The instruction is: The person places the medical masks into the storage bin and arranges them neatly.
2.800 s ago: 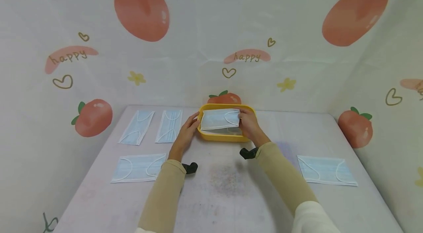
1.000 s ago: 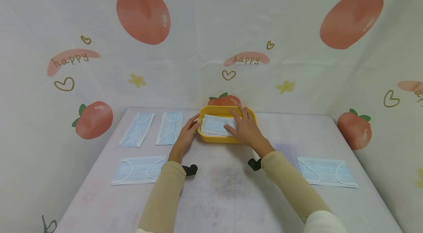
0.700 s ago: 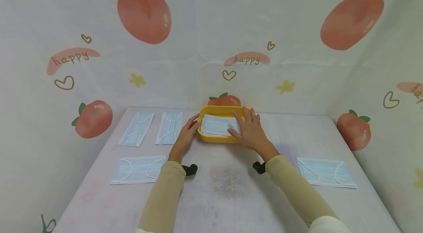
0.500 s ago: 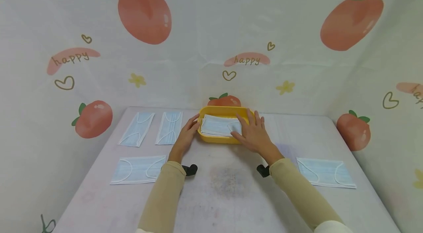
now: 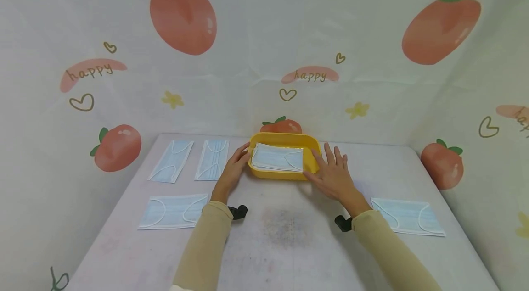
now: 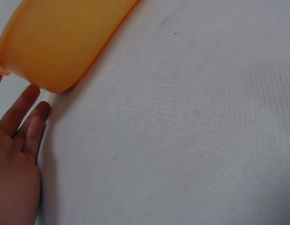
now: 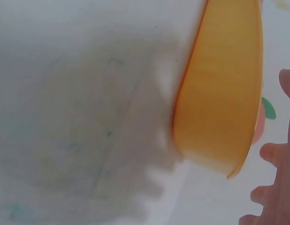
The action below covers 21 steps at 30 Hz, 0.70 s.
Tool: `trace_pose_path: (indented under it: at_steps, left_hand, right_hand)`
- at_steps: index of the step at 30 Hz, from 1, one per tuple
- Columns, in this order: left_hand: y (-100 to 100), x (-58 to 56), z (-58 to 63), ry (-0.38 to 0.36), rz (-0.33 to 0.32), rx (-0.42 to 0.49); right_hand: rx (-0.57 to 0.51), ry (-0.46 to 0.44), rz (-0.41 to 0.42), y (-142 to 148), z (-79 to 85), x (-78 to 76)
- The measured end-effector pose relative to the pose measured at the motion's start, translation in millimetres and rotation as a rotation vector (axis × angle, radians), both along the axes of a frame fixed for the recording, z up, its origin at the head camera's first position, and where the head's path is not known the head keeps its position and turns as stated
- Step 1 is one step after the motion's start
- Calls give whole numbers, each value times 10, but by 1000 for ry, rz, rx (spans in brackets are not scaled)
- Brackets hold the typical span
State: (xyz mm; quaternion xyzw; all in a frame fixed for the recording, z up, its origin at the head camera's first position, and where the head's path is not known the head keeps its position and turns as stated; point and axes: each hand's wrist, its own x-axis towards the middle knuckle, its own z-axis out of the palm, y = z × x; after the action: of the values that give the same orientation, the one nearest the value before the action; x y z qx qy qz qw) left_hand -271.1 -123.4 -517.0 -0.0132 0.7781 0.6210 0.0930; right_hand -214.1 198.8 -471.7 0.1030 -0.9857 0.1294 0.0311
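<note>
Drawing back rightward from over the masks (image 5: 274, 158), the right hand (image 5: 332, 180) is spreading its fingers beside the right end of the tray (image 5: 285, 175), holding nothing. Those masks are lying stacked inside, toward the left. The left hand (image 5: 232, 170) is resting nearly straight fingers against the tray, not grasping it. Four loose masks (image 5: 173, 212) are flanking it.

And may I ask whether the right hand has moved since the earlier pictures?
Yes: judged against the yellow tray, the right hand has moved rightward and toward the person.
</note>
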Motion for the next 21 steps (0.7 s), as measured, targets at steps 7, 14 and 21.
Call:
trace_pose_path:
  at_steps: [7,14,21]
  left_hand:
    - [4,-13,-22,18,-8,1]
    - [11,-13,-33,2,-3,-12]
    - [-3,-12,-25,-2,6,-10]
  right_hand:
    - [11,7,-33,168,-65,97]
    - [18,-15,-57,351,-91,220]
    - [-4,-44,-98,535,-62,308]
